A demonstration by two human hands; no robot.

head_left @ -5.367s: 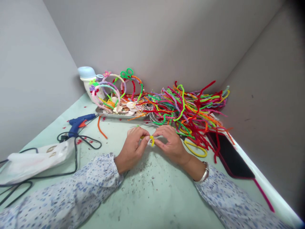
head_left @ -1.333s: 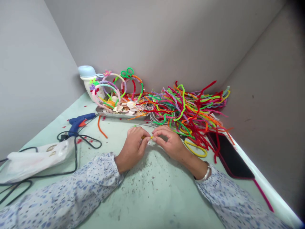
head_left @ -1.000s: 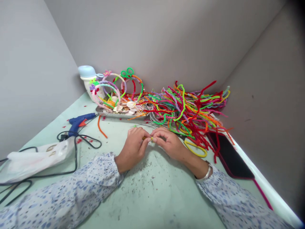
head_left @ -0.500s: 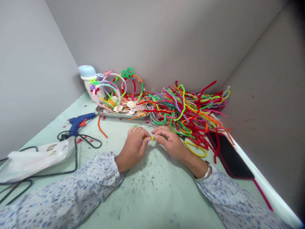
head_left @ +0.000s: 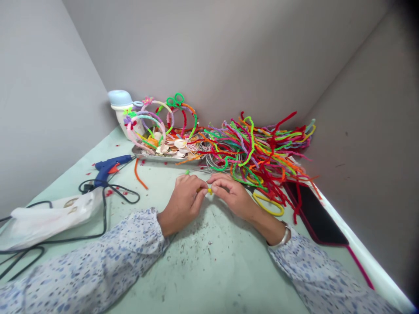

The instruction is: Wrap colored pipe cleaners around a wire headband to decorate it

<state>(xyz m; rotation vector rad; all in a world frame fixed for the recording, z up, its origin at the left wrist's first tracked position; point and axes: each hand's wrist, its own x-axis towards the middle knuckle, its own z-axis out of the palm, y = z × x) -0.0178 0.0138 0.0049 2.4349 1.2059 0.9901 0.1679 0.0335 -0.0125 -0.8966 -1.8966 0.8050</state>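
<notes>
Between the fingertips of both hands sits a small yellow pipe cleaner piece (head_left: 210, 191), mostly covered by the fingers. My left hand (head_left: 186, 201) pinches it from the left, thumb against forefinger. From the other side my right hand (head_left: 234, 196) grips it in the same way, its fingers curled. A thin wire and a bit of green (head_left: 187, 172) show just behind my left hand. Yellow-handled scissors (head_left: 268, 204) lie beside my right wrist, partly under a heap of coloured pipe cleaners (head_left: 258, 150).
A metal tray (head_left: 170, 158) of shells stands behind, with pipe cleaner headbands (head_left: 147, 131) on it and a white bottle (head_left: 121, 109) beside it. On the left lie a blue glue gun (head_left: 108, 166), its black cord and a plastic bag (head_left: 62, 216). A phone (head_left: 319, 213) rests at right.
Both hands stay in nearly the same place, still pinching the yellow piece. Only their fingers have shifted very slightly.
</notes>
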